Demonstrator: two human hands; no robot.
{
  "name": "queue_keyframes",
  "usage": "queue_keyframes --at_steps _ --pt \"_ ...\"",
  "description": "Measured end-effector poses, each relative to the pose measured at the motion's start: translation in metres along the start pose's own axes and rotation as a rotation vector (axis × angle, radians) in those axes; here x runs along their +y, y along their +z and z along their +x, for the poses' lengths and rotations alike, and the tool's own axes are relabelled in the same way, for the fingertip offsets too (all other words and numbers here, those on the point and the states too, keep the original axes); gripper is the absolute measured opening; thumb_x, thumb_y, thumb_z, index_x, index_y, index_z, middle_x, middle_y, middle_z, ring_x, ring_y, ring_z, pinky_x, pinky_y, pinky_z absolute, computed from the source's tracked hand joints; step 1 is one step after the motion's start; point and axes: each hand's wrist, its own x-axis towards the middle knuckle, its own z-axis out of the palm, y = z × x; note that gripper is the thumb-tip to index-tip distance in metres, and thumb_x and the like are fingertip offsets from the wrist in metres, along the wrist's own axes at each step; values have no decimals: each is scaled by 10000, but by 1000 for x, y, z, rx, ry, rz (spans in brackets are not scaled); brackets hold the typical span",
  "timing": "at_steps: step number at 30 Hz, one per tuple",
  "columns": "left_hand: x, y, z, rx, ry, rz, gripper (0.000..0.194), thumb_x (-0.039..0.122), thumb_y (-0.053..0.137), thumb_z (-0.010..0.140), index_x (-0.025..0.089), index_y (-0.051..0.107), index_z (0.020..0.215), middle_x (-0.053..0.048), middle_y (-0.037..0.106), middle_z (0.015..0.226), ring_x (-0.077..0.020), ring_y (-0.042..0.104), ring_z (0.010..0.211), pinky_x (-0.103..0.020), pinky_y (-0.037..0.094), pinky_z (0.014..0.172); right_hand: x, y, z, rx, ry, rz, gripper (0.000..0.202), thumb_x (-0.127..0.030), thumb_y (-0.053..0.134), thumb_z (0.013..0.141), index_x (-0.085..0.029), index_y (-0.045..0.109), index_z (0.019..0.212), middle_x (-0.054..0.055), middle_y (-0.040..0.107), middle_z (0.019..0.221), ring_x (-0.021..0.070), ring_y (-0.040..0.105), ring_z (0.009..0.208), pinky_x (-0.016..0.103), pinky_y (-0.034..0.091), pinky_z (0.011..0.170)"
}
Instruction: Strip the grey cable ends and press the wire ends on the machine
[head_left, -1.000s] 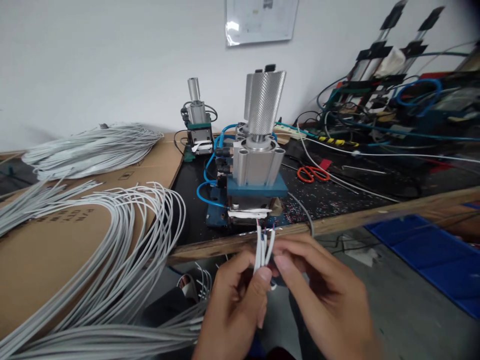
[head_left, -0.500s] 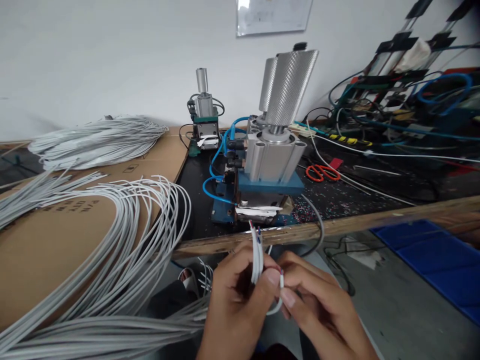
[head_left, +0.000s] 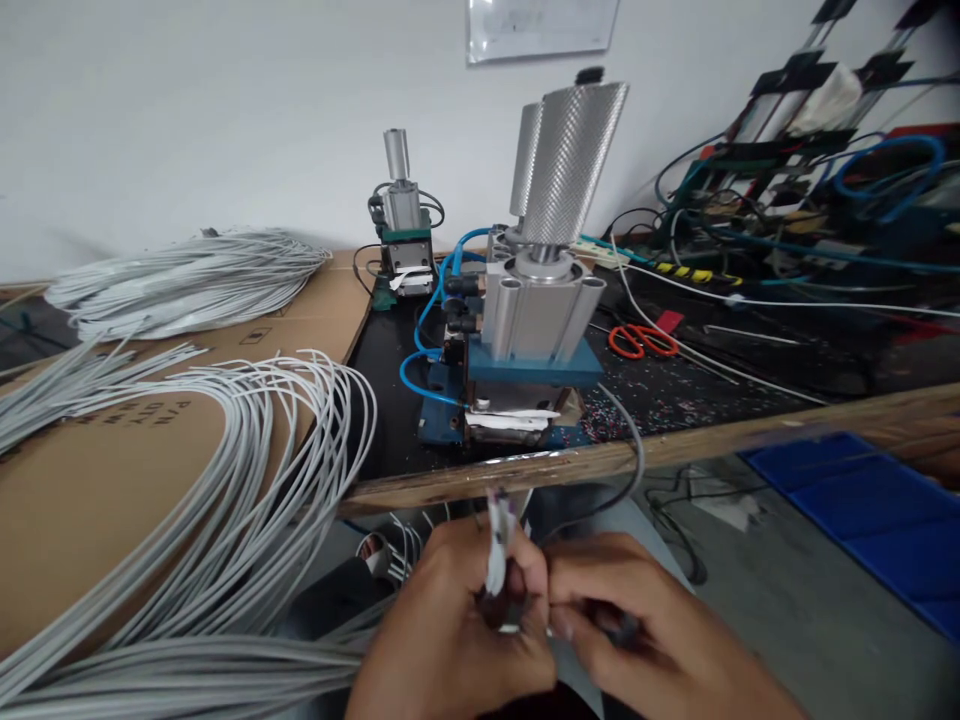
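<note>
My left hand (head_left: 450, 625) is closed round a few white cables (head_left: 496, 560). Their short ends stand up above the index finger, with coloured wire tips blurred by motion. Beside it, my right hand (head_left: 645, 610) is closed in a pinch, its fingertips meeting the left fingers. Whatever lies between those fingertips is hidden. Both hands are below the front edge of the bench, over my lap. Just beyond them stands a pneumatic press (head_left: 536, 310) with a knurled metal cylinder and a blue plate.
Long bundles of white cable (head_left: 247, 440) lie across cardboard (head_left: 150, 500) on the left. A smaller press (head_left: 405, 230) stands behind. Orange-handled scissors (head_left: 643, 341) and loose cables lie on the black mat at right. The wooden bench edge (head_left: 435, 487) runs in front.
Both hands have dropped lower and closer to me, with the cables in the left. The cable end seen between the right fingertips is now hidden. The view has shifted slightly.
</note>
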Motion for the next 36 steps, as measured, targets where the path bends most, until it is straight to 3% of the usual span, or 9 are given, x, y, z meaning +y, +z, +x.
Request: queue_keyframes --at_steps 2,6,8,13,15,19,22,27,36 --pt "1 0 0 -51 -53 27 192 -12 529 595 177 522 632 54 491 610 -61 440 523 -155 284 473 3 0 1 -84 -8 15 264 -175 556 909 -204 581 647 -30 572 598 113 536 558 222 396 552" --pt "0 5 4 239 -168 -131 131 104 585 744 185 579 641 44 514 602 -86 452 541 -189 350 514 3 16 1 219 160 136 315 -309 493 1002 -203 593 723 -29 516 625 126 518 595 225 393 546" --pt "-5 3 2 279 -196 -228 133 144 611 770 193 567 654 44 523 621 -93 455 558 -200 366 533 2 19 0 267 197 148 334 -334 472 1022 -199 591 741 -31 495 639 124 509 599 222 386 542" --pt "-17 -9 -10 -144 -291 -206 204 -3 623 641 190 558 642 51 513 614 -92 422 560 -206 285 504 8 3 1 -163 -19 100 353 -306 559 972 -194 626 644 -37 516 582 110 495 562 242 363 566" --pt "-17 -8 -9 -41 -291 -216 193 17 633 682 188 555 641 49 504 612 -95 416 572 -208 302 524 8 8 2 -41 34 192 371 -359 557 976 -195 644 654 -37 509 558 109 475 533 238 351 537" --pt "-14 9 0 335 -294 -375 176 162 641 849 188 574 689 57 508 603 -85 438 543 -205 360 544 -8 44 9 398 410 581 436 -519 547 975 -189 620 701 -52 469 542 73 355 414 202 262 407" --pt "-14 19 -1 414 -293 -514 216 274 679 902 187 576 732 63 534 576 -71 453 487 -180 360 488 -25 65 16 557 476 730 428 -580 622 909 -179 704 782 -39 494 552 72 370 408 197 266 399" --pt "-18 19 -8 420 -307 -664 310 433 743 872 185 597 757 69 533 531 -63 436 438 -156 390 433 -36 68 25 632 455 830 445 -604 706 842 -163 755 804 -27 521 546 58 367 413 179 258 400" --pt "-17 16 -4 450 -314 -762 298 410 870 742 170 705 801 67 571 512 -37 442 425 -138 411 453 -35 67 24 635 434 781 433 -564 695 866 -166 691 697 -20 535 543 60 375 402 180 264 388"
